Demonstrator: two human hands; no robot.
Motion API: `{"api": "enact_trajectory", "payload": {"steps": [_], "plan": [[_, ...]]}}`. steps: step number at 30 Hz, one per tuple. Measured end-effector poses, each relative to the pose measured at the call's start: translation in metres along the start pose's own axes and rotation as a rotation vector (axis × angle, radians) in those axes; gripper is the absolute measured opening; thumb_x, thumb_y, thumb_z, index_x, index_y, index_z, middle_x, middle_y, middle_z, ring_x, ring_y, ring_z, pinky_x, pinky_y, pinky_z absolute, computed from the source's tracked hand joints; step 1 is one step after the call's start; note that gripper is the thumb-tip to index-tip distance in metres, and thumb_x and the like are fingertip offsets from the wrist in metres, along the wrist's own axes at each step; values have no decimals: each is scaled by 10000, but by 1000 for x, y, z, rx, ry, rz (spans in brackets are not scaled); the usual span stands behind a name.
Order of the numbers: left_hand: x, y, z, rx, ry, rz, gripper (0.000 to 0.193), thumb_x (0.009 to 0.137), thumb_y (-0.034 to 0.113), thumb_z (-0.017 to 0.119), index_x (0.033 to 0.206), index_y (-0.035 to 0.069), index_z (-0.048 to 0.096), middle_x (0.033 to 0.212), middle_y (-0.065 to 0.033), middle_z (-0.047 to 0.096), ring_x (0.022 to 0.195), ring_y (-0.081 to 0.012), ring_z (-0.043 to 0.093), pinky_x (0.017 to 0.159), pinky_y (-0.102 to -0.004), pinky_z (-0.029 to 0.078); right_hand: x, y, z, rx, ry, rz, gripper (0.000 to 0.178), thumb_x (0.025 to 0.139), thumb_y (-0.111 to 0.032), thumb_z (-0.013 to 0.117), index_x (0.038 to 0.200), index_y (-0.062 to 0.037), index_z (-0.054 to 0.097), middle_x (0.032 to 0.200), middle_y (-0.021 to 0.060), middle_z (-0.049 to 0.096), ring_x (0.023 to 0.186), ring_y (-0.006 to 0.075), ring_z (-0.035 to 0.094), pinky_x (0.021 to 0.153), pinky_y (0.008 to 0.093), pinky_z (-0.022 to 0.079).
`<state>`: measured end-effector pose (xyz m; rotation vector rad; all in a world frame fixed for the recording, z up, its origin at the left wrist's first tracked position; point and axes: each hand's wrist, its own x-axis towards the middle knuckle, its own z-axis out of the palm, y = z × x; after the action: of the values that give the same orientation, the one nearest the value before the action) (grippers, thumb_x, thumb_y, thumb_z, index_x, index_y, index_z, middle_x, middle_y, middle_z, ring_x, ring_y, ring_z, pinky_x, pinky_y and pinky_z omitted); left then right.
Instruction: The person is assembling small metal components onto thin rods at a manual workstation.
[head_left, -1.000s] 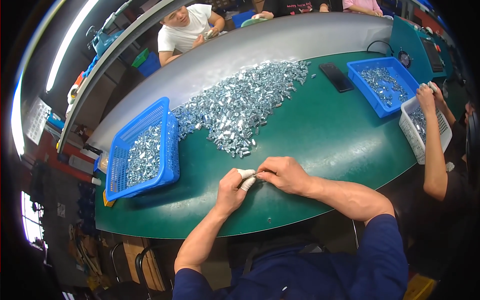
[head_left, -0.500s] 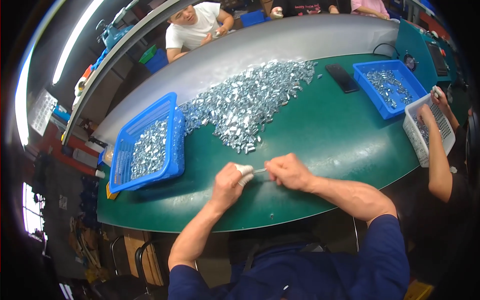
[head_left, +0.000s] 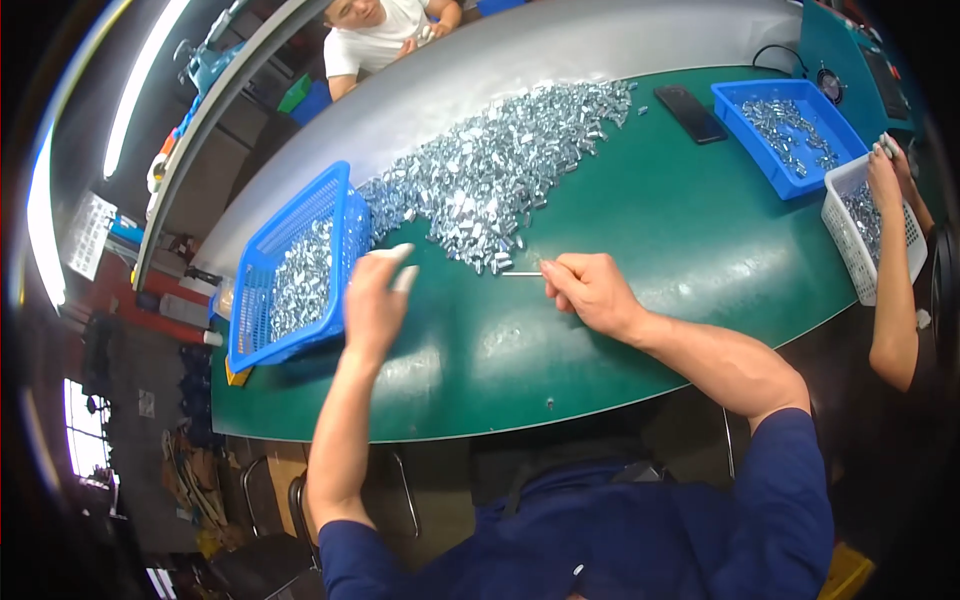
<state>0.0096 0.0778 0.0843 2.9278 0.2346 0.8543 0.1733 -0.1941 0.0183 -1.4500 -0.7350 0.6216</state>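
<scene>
My right hand point(head_left: 597, 293) is closed around the near end of a thin metal rod point(head_left: 521, 274). The rod points left, its tip by the lower edge of a heap of small shiny metal pieces point(head_left: 500, 160). My left hand point(head_left: 376, 303), with white coverings on its fingertips, is beside the right wall of a blue basket point(head_left: 345, 240). Its thumb and forefinger are apart, and nothing shows between them. Similar metal pieces point(head_left: 303, 280) lie inside the basket.
A black phone point(head_left: 690, 114) lies on the green table point(head_left: 640, 220). At the right stand a blue tray point(head_left: 790, 188) and a white basket point(head_left: 850, 250), where a co-worker's hands point(head_left: 886, 170) are. Another person point(head_left: 375, 45) sits beyond the grey barrier point(head_left: 330, 145).
My hands have separated: the left has swung left to the blue basket and opened. The right has stayed near its place with the rod, which now shows more fully. The view has shifted slightly.
</scene>
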Motion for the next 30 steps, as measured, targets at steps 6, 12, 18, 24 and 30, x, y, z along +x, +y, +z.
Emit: {"api": "enact_trajectory", "payload": {"steps": [6, 12, 18, 24, 30], "plan": [[-12, 21, 69, -72, -95, -73, 304, 852, 77, 809, 1147, 78, 735, 981, -98, 702, 901, -276, 686, 786, -383, 548, 5, -1, 2, -56, -14, -43, 424, 1049, -325, 599, 780, -11, 693, 622, 59, 658, 570, 114, 612, 546, 300, 469], [-18, 19, 82, -417, -118, -359, 163, 900, 44, 792, 1038, 33, 705, 991, -50, 725, 874, -142, 690, 757, -302, 553, 7, 6, 3, -88, -33, -31, 386, 1035, -316, 615, 817, -10, 701, 665, 73, 681, 611, 141, 626, 579, 332, 475], [-30, 62, 69, -1161, -26, -643, 223, 957, 22, 733, 1176, -6, 703, 1104, -62, 737, 995, -139, 683, 919, -283, 538, 6, 10, 4, -152, -60, -71, 306, 1007, -290, 640, 906, -11, 713, 738, 86, 697, 664, 186, 638, 632, 355, 488], [-42, 77, 71, -1243, -106, -657, 221, 968, 30, 719, 1188, 5, 715, 1082, -64, 743, 968, -136, 682, 899, -291, 541, 5, 7, 6, -167, -75, -72, 237, 1031, -197, 651, 961, 20, 714, 767, 33, 682, 716, 88, 596, 647, 286, 486], [-42, 71, 79, -1308, -56, -665, 206, 972, 37, 715, 1175, 6, 714, 1067, -68, 743, 956, -146, 684, 895, -300, 548, 9, 9, -2, -130, -25, -17, 228, 1035, -190, 650, 979, 23, 709, 785, 33, 687, 745, 97, 619, 675, 283, 507]]}}
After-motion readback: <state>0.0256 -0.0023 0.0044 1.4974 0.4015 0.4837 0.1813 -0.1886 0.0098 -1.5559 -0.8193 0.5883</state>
